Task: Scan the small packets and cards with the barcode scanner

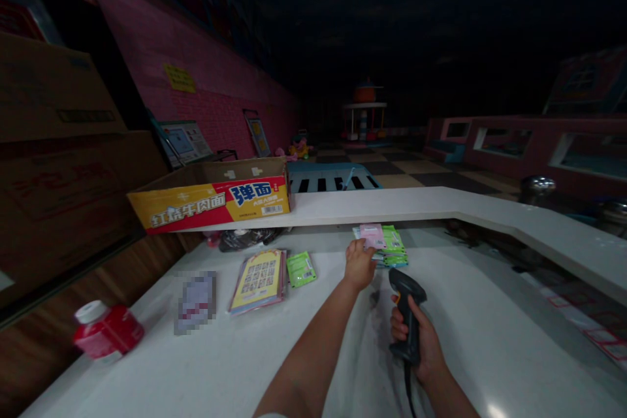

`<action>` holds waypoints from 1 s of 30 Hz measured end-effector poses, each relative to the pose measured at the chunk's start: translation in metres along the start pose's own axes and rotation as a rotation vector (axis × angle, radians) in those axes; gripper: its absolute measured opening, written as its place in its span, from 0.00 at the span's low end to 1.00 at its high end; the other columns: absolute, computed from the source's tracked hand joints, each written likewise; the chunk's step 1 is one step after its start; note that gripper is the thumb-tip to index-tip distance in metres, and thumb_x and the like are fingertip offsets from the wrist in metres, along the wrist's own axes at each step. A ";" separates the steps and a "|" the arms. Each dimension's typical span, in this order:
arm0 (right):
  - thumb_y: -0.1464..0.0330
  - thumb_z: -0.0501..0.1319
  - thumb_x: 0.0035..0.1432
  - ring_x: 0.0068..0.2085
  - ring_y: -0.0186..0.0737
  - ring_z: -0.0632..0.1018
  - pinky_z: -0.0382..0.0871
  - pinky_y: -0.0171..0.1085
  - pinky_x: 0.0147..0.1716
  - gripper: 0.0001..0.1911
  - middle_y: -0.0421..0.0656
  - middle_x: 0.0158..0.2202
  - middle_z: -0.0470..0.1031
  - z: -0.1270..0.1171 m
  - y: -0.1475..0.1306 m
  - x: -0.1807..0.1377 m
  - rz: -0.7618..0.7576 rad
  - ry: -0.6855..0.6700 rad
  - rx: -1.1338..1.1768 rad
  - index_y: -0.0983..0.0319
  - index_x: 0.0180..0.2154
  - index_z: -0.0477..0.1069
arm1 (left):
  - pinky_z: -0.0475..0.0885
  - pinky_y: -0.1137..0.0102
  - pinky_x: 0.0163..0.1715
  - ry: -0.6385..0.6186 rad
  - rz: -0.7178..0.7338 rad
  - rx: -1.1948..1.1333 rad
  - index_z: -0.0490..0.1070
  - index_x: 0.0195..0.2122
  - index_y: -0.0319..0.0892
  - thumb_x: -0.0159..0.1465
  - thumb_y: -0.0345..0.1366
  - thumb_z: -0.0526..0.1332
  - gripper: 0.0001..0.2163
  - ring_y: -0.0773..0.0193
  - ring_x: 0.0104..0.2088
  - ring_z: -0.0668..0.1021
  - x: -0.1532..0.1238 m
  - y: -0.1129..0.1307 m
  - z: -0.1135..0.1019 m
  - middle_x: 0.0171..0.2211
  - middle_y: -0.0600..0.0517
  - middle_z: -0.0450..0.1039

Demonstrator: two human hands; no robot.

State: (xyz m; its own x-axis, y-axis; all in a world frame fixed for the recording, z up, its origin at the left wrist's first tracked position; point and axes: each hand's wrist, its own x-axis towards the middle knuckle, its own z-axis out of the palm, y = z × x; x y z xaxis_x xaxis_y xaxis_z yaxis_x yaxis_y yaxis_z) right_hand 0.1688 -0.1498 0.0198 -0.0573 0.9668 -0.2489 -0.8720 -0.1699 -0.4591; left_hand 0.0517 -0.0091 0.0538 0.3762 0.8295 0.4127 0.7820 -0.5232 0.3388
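A black corded barcode scanner (407, 313) is in my right hand (427, 343), whose fingers wrap round its handle. Its head tilts toward a small pile of flat packets (394, 248), green and light blue, at the far side of the white counter. My left hand (360, 266) reaches to that pile, fingers closed at the lower edge of a pink packet (372, 236) on top. Part of the grip is hidden behind the hand. Left of the pile, a single green packet (302, 269) lies beside a stack of yellow printed sheets or booklets (259, 281).
A raised white ledge (372, 204) runs along the counter's back and holds an open noodle carton (215, 202). A red bottle with a white cap (108, 332) and a blurred-out flat item (196, 302) are at left. Brown boxes (63, 176) rise beyond. The scanner's cable (408, 388) trails downward.
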 end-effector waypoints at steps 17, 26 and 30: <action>0.62 0.67 0.54 0.18 0.25 0.62 0.59 0.24 0.14 0.15 0.34 0.21 0.64 -0.012 0.000 -0.002 0.005 -0.032 0.031 0.65 0.39 0.71 | 0.60 0.56 0.58 0.066 -0.614 0.306 0.66 0.57 0.35 0.67 0.41 0.53 0.21 0.44 0.63 0.61 -0.102 -0.093 -0.030 0.62 0.33 0.58; 0.63 0.67 0.54 0.18 0.25 0.63 0.59 0.24 0.15 0.15 0.34 0.21 0.64 -0.011 -0.002 -0.005 0.003 -0.023 0.013 0.65 0.40 0.70 | 0.64 0.57 0.52 0.298 -0.610 0.171 0.64 0.55 0.35 0.59 0.31 0.61 0.22 0.50 0.49 0.71 -0.117 -0.086 -0.023 0.46 0.40 0.67; 0.61 0.69 0.51 0.18 0.24 0.63 0.58 0.24 0.14 0.18 0.34 0.21 0.64 -0.011 0.000 -0.007 0.011 -0.002 -0.053 0.65 0.40 0.71 | 0.67 0.59 0.51 0.425 -0.554 -0.137 0.61 0.57 0.36 0.58 0.29 0.60 0.25 0.53 0.50 0.72 -0.122 -0.096 -0.023 0.51 0.38 0.65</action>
State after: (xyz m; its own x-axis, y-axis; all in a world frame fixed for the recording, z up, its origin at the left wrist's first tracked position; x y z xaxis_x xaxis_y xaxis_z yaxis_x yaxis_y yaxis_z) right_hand 0.1749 -0.1583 0.0122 -0.0677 0.9654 -0.2519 -0.8443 -0.1899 -0.5010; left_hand -0.0807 -0.0646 -0.0090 -0.3062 0.8475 0.4335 0.7220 -0.0900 0.6860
